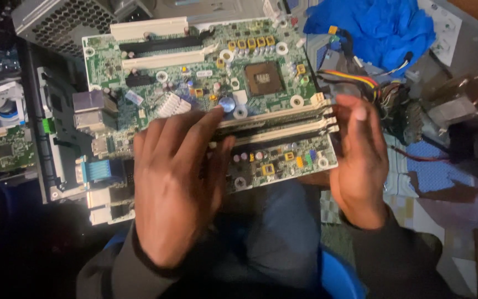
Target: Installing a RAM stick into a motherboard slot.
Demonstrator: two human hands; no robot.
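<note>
both hands flat, fingers spread, left hand (175, 182) and right hand (359, 160) pressing ends of ram stick (275, 118) at near edge of motherboard (195, 83) on lap; uneven push could crack slot.

Green motherboard (206, 83) – flat on lap, white memory slots (283, 124) near edge.

My left fingers (195, 130) are lying across the motherboard (206, 66), leaving its socket area (263, 77) open ahead of them. Past my right fingertips (355, 108), a cable bundle (355, 77) and blue cloth (372, 27) are crowding the way; between both sets, 2 memory slots (278, 124) are standing raised.
</note>
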